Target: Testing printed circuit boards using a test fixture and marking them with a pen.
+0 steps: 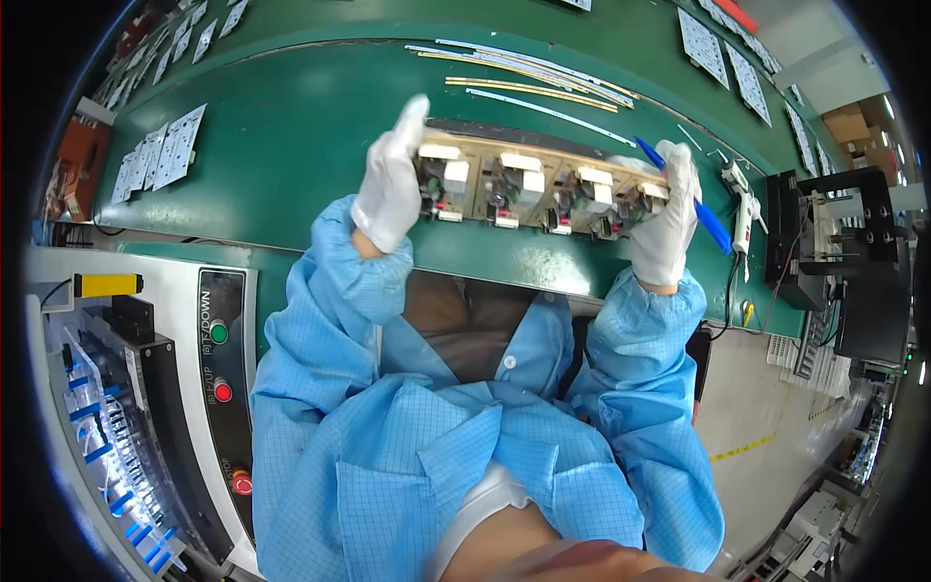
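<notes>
A long circuit board panel (529, 155) is held up over the green bench, tilted so that its component side faces me. Four-sided white parts, dark coils and other components stand on it in repeated groups. My left hand (388, 184), in a white glove, grips the panel's left end. At the right end my right hand (664, 228), also gloved, closes on the panel. A slim blue tool (713, 228) passes through that same hand, its ends sticking out on both sides; its exact kind is unclear. The panel hides part of the right fingers.
Several thin white and tan strips (524, 73) lie on the green bench (291, 126) beyond the panel. White boards (165, 150) lie at left. A white cabled tool (744, 218) and a black fixture (834, 228) are at right. A machine with push buttons (219, 391) stands at lower left.
</notes>
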Demonstrator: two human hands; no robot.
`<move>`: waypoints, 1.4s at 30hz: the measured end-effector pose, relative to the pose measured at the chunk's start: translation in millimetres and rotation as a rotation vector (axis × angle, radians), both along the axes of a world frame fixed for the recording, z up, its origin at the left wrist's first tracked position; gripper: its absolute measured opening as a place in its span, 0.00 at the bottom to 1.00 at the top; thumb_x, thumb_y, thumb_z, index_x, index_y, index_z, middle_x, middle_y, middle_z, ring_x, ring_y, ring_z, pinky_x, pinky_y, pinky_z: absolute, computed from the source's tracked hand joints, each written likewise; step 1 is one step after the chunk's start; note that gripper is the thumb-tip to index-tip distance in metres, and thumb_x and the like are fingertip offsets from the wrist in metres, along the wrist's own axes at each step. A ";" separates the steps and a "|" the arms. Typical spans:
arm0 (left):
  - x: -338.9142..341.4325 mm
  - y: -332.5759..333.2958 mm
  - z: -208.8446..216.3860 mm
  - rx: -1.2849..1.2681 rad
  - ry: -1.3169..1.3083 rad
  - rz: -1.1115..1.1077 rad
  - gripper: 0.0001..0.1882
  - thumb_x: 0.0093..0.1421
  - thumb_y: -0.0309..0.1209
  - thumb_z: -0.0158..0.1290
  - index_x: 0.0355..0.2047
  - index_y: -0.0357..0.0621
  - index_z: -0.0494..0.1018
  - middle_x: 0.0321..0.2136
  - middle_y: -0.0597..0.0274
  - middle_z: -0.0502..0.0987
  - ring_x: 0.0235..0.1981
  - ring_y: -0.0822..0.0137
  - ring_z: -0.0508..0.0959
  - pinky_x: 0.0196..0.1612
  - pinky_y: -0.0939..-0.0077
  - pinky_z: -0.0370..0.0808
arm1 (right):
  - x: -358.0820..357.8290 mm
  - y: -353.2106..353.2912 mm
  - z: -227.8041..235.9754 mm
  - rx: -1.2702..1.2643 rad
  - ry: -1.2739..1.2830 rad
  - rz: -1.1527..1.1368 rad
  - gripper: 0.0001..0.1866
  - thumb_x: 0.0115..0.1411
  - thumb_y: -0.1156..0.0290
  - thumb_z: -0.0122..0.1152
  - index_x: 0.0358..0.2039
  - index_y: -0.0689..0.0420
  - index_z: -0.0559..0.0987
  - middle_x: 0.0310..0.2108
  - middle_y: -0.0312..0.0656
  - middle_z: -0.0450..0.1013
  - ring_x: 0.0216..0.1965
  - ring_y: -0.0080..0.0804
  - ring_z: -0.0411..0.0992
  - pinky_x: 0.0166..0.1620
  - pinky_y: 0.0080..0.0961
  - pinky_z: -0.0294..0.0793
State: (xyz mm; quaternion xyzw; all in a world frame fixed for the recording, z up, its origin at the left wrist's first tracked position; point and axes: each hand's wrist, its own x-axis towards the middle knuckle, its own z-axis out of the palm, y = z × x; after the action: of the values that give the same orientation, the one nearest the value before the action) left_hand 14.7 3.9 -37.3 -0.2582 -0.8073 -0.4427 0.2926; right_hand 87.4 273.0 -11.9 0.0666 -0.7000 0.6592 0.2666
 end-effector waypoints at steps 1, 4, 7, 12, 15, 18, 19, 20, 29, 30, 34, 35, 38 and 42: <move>3.4 2.0 0.5 -0.025 0.110 0.030 0.18 0.66 0.28 0.38 0.53 0.33 0.67 0.38 0.51 0.78 0.35 0.59 0.78 0.40 0.68 0.74 | 4.5 1.9 -1.1 0.363 0.063 -0.164 0.26 0.60 0.78 0.52 0.60 0.54 0.63 0.48 0.48 0.69 0.40 0.35 0.74 0.46 0.29 0.73; 4.4 2.6 8.8 0.385 -0.289 -0.034 0.16 0.66 0.29 0.40 0.45 0.32 0.73 0.35 0.52 0.79 0.27 0.66 0.78 0.33 0.74 0.75 | 6.2 5.5 4.2 0.684 0.331 -0.319 0.33 0.54 0.85 0.55 0.61 0.54 0.62 0.49 0.51 0.69 0.36 0.37 0.75 0.42 0.29 0.75; -5.8 -2.7 17.7 0.497 -0.289 -0.101 0.16 0.67 0.29 0.39 0.38 0.35 0.77 0.24 0.59 0.79 0.18 0.71 0.75 0.26 0.80 0.73 | -3.3 2.6 9.8 0.422 0.179 -0.273 0.33 0.52 0.87 0.56 0.60 0.57 0.64 0.49 0.52 0.69 0.37 0.37 0.76 0.41 0.29 0.76; -12.5 -4.6 14.2 -0.023 0.136 0.043 0.16 0.61 0.22 0.42 0.49 0.34 0.70 0.28 0.50 0.78 0.28 0.55 0.78 0.34 0.67 0.74 | -6.0 1.6 0.6 0.693 0.185 -0.369 0.30 0.50 0.87 0.55 0.56 0.60 0.67 0.38 0.48 0.75 0.40 0.41 0.74 0.49 0.35 0.69; -9.5 2.5 10.7 0.050 0.086 -0.115 0.15 0.61 0.21 0.41 0.47 0.32 0.70 0.31 0.46 0.78 0.33 0.50 0.77 0.38 0.63 0.74 | -4.6 5.7 -3.0 0.587 0.251 -0.380 0.28 0.50 0.86 0.55 0.54 0.60 0.68 0.28 0.42 0.79 0.42 0.42 0.73 0.54 0.37 0.65; -26.3 13.6 12.3 0.062 -0.051 0.040 0.13 0.62 0.22 0.39 0.43 0.31 0.70 0.35 0.41 0.76 0.37 0.45 0.76 0.43 0.62 0.72 | -20.5 9.8 1.3 0.972 0.384 -0.588 0.29 0.49 0.88 0.48 0.54 0.63 0.68 0.49 0.54 0.71 0.54 0.50 0.66 0.58 0.39 0.63; -34.1 16.6 13.0 0.249 -0.382 -0.034 0.14 0.64 0.25 0.36 0.42 0.30 0.70 0.39 0.38 0.74 0.41 0.41 0.73 0.47 0.62 0.70 | -28.8 9.9 2.7 0.947 0.257 -0.544 0.24 0.52 0.84 0.48 0.52 0.64 0.69 0.47 0.56 0.71 0.49 0.50 0.68 0.53 0.37 0.66; -41.6 17.6 14.2 0.004 0.031 -0.030 0.17 0.66 0.28 0.33 0.46 0.31 0.68 0.40 0.38 0.74 0.42 0.41 0.74 0.48 0.62 0.70 | -38.7 10.5 4.9 0.908 0.200 -0.516 0.20 0.56 0.81 0.47 0.51 0.66 0.70 0.44 0.58 0.71 0.44 0.50 0.70 0.48 0.35 0.69; 43.1 34.9 13.8 0.431 -0.363 0.202 0.22 0.68 0.36 0.36 0.57 0.33 0.60 0.35 0.44 0.76 0.35 0.52 0.76 0.40 0.66 0.73 | -49.0 10.2 6.5 0.761 0.290 -0.425 0.17 0.67 0.68 0.42 0.46 0.67 0.74 0.41 0.51 0.74 0.37 0.39 0.72 0.43 0.28 0.70; 49.8 40.0 16.5 0.738 -0.649 0.224 0.24 0.69 0.40 0.35 0.55 0.33 0.63 0.33 0.46 0.76 0.34 0.55 0.76 0.39 0.68 0.73 | -50.5 11.2 11.1 0.739 0.338 -0.349 0.17 0.67 0.67 0.42 0.45 0.66 0.74 0.42 0.49 0.74 0.37 0.37 0.72 0.42 0.27 0.69; 36.3 25.3 34.7 0.936 -0.771 0.033 0.27 0.68 0.49 0.34 0.51 0.36 0.65 0.41 0.51 0.75 0.37 0.62 0.79 0.42 0.74 0.76 | -52.8 16.5 42.4 0.123 0.086 0.036 0.20 0.69 0.59 0.41 0.44 0.66 0.69 0.47 0.50 0.71 0.44 0.35 0.71 0.46 0.27 0.69; 27.5 17.2 40.8 1.011 -0.784 -0.046 0.26 0.67 0.48 0.32 0.51 0.38 0.64 0.43 0.53 0.74 0.38 0.59 0.80 0.43 0.69 0.78 | -51.3 15.8 52.0 -0.014 0.206 0.025 0.23 0.69 0.55 0.40 0.46 0.66 0.64 0.49 0.56 0.69 0.49 0.39 0.71 0.52 0.31 0.69; 11.5 12.4 48.0 1.324 -0.856 -0.133 0.27 0.64 0.50 0.32 0.49 0.42 0.67 0.45 0.53 0.73 0.43 0.56 0.78 0.47 0.57 0.77 | -24.0 -3.4 66.0 -0.155 0.107 0.019 0.28 0.68 0.50 0.38 0.50 0.68 0.59 0.57 0.63 0.59 0.56 0.48 0.65 0.60 0.40 0.62; 12.3 53.9 32.1 1.627 -0.885 -0.341 0.25 0.61 0.46 0.35 0.49 0.43 0.67 0.43 0.55 0.74 0.42 0.55 0.77 0.45 0.54 0.76 | -4.6 -92.9 33.4 -0.014 -0.132 -0.040 0.24 0.68 0.56 0.42 0.52 0.66 0.62 0.54 0.54 0.62 0.52 0.39 0.66 0.57 0.33 0.64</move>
State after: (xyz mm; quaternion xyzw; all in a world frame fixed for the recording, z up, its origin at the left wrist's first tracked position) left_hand 27.0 57.9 -5.2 0.1025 -0.2393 -0.9653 -0.0189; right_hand 82.8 180.2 21.5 0.0069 -0.7127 0.6615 0.2335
